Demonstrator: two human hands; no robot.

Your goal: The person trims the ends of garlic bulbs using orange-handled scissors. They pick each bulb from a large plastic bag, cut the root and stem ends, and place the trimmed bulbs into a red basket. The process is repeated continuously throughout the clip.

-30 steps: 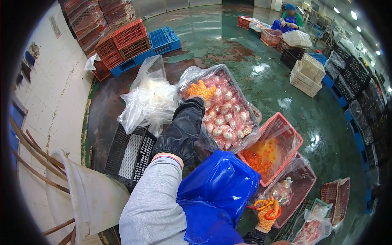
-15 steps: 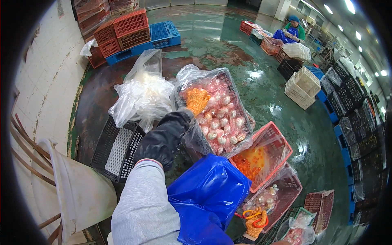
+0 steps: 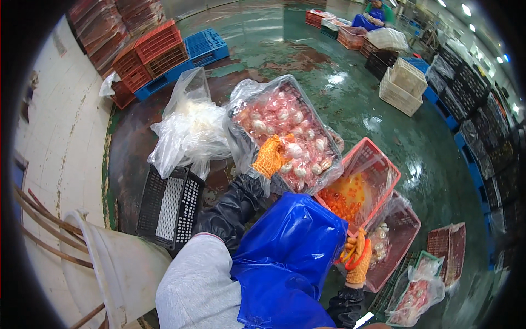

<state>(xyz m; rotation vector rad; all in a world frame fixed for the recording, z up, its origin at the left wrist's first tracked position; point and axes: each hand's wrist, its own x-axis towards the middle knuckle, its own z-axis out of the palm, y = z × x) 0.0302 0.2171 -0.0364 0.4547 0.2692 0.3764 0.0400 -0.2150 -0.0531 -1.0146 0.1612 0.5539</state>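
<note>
My left hand, in an orange knitted glove and black sleeve, is in the near part of a crate lined with clear plastic. Pink, meaty pieces with whitish rounded lumps fill that crate. Its fingers close on one pink-and-white piece. My right hand, gloved the same way, is low on the right beside a red crate. It grips scissors by yellow-orange and red loop handles; their blades are hidden. A pink-red crate holds orange yolk-like balls in yellowish liquid.
A dark red crate with whitish lumps sits by my right hand. Left are a black crate, clear plastic bags and a large white tub. My blue apron covers my lap. A person sits far off.
My left hand has moved nearer within the lined crate and now grips a piece. My right hand has risen with the scissors towards the pink-red crate. The whole view has shifted slightly.
</note>
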